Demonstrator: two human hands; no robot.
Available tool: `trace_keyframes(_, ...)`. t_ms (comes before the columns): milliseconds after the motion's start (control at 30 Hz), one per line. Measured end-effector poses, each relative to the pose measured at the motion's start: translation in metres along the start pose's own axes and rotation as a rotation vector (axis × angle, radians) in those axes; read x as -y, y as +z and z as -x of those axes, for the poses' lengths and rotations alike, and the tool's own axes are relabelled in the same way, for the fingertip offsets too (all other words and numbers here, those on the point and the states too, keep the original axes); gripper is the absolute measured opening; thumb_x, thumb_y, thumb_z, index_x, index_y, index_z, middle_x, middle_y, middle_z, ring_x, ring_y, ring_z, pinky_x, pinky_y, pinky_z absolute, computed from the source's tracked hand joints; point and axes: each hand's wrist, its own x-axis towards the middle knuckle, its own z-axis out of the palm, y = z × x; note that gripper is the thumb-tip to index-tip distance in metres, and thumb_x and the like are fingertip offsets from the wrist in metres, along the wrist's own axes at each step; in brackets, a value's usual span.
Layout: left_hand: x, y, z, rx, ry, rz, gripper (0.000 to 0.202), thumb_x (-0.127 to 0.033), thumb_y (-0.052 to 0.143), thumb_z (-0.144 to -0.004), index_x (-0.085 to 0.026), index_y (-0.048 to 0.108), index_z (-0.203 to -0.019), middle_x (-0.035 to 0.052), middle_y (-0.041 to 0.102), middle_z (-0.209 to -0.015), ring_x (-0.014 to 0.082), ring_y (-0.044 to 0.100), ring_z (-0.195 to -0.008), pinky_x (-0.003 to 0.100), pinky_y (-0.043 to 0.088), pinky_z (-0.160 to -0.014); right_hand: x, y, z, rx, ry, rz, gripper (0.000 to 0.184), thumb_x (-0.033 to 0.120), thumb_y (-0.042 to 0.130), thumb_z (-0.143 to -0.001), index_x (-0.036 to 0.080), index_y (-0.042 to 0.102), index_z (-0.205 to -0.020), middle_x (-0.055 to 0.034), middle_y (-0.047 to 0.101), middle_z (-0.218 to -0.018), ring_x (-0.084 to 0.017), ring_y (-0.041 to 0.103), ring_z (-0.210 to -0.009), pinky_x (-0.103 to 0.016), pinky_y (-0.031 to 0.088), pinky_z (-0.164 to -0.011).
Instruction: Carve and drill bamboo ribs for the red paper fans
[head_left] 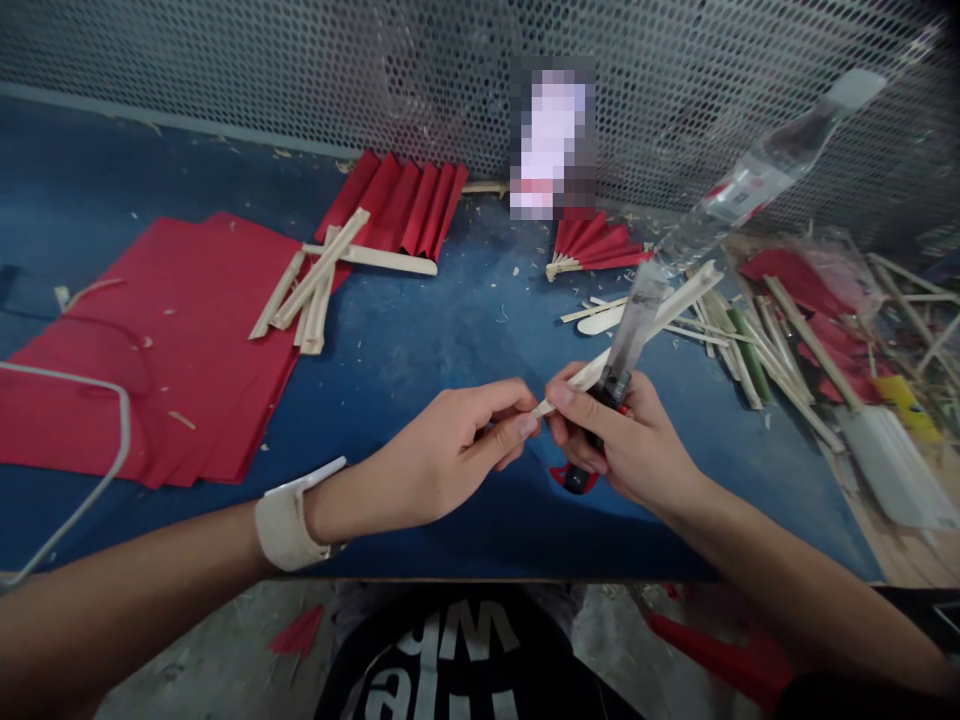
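My left hand (457, 445) is closed in a pinch on the near end of a thin bamboo slat (660, 315) that slants up to the right. My right hand (615, 430) is wrapped round a utility knife (626, 345) with a black and red handle; its blade points up and away beside the slat. The right thumb also presses on the slat near my left fingertips. Both hands hover over the blue work surface (420, 350). A pale band (289, 520) sits on my left wrist.
A stack of red paper sheets (150, 340) lies at the left with bamboo slats (311, 285) on it. Folded red fans (401, 205) (596, 245) lie at the back. More slats and scraps (772, 350) pile at the right. A clear bottle (757, 185) leans against the perforated metal wall (300, 70).
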Motion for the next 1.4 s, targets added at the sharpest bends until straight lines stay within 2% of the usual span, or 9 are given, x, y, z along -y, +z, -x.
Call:
trace_keyframes(567, 0.0005, 0.0007, 0.0004, -0.002, -0.019, 0.031, 0.026, -0.034, 0.046, -0.11, -0.018, 0.056, -0.092, -0.0065, 0.05, -0.07, 0.0068, 0.043, -0.058, 0.019, 0.036, -0.054, 0.0034, 0.0024, -0.003, 0.027, 0.029, -0.072, 0.051, 0.057, 0.082, -0.084, 0.014, 0.055, -0.075, 0.0041, 0.056, -0.058, -0.002, 0.034, -0.031, -0.018, 0.025, -0.033)
trace_keyframes(1067, 0.0003, 0.001, 0.0004, 0.003, -0.008, 0.056, 0.027, -0.036, 0.047, -0.11, -0.018, 0.058, -0.093, -0.0065, 0.049, -0.069, 0.007, 0.042, -0.059, 0.02, 0.036, -0.055, 0.0021, -0.0011, -0.0036, 0.047, 0.172, -0.152, 0.049, 0.056, 0.08, -0.085, 0.014, 0.057, -0.076, 0.0058, 0.051, -0.055, -0.001, 0.031, -0.032, -0.017, 0.023, -0.034)
trace_keyframes(1400, -0.0006, 0.001, 0.0, 0.007, 0.037, 0.023, 0.026, -0.034, 0.046, -0.11, -0.018, 0.057, -0.093, -0.0063, 0.049, -0.069, 0.0081, 0.044, -0.062, 0.022, 0.037, -0.059, 0.0036, -0.0022, -0.0031, 0.105, 0.239, -0.21, 0.052, 0.055, 0.083, -0.082, 0.015, 0.051, -0.076, 0.007, 0.051, -0.056, -0.001, 0.029, -0.032, -0.016, 0.02, -0.032)
